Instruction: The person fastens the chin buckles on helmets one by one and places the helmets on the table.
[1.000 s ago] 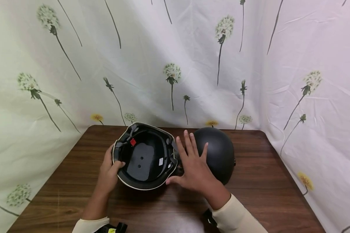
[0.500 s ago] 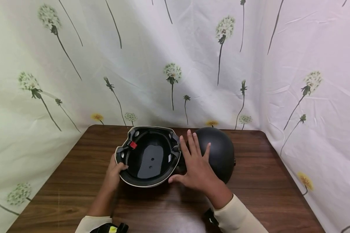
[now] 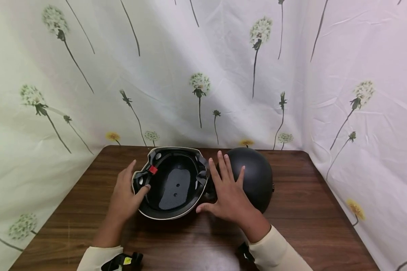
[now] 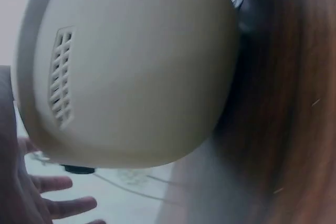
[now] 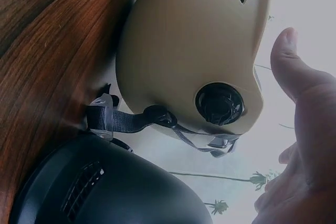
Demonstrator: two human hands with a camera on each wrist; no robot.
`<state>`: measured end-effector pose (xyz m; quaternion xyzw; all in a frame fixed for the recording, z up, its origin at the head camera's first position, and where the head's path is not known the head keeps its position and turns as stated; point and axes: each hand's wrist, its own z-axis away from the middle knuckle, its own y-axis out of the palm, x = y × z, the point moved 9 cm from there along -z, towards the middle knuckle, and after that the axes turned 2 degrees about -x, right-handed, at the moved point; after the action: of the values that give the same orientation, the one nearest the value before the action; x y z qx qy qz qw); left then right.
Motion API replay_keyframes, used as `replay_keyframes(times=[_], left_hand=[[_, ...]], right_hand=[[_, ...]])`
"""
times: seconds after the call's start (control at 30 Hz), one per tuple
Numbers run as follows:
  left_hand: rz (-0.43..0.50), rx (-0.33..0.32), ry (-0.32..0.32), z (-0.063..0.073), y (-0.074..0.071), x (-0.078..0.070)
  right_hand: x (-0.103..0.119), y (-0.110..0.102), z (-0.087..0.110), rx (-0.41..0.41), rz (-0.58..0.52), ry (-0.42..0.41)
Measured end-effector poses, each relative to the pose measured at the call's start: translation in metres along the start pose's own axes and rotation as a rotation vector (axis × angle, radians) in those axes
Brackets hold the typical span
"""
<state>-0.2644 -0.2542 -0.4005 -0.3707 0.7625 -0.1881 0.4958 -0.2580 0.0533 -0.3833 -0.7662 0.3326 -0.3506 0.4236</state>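
Observation:
A beige helmet (image 3: 173, 203) lies upside down on its crown, its black padded inside facing up with a red piece (image 3: 153, 169) at the left. Beside its left rim is my left hand (image 3: 123, 197), thumb over the edge; in the left wrist view its fingers (image 4: 71, 207) are spread apart from the shell. My right hand (image 3: 232, 199) has its fingers spread, between that helmet and a black helmet (image 3: 257, 180) standing dome up. From the right wrist, a round black dial (image 5: 219, 103) and a strap with buckle (image 5: 128, 121) show on the beige helmet's side.
Both helmets are on a dark brown wooden table (image 3: 308, 226), close to its back edge. A white curtain (image 3: 169, 75) with dandelion prints hangs behind and at both sides. Black devices (image 3: 122, 261) are strapped at the wrists.
The upturned beige helmet has rocked and turned slightly to the right, settling on the table. My left hand has let go of its rim and opened its fingers. My right hand stays almost still.

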Motion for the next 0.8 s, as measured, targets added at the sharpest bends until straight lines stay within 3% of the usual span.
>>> replay_keyframes(times=[0.13,0.27,0.43,0.57,0.8], left_hand=[[-0.224,-0.004,0.103,-0.005,-0.008,-0.014],[-0.351,0.033,0.179,-0.013,-0.007,-0.028],[-0.376,0.108,0.211,-0.022,-0.001,-0.04],[-0.372,0.131,0.224,-0.025,0.004,-0.046],[-0.371,0.174,0.216,-0.027,0.017,-0.05]], right_hand=[[0.0,0.002,-0.001,0.012,-0.005,0.0],[-0.002,0.003,-0.002,0.024,-0.032,0.006],[-0.004,0.003,-0.003,0.019,-0.118,-0.004],[-0.002,0.002,-0.003,0.002,-0.225,-0.033],[-0.005,0.005,-0.006,0.024,-0.358,-0.006]])
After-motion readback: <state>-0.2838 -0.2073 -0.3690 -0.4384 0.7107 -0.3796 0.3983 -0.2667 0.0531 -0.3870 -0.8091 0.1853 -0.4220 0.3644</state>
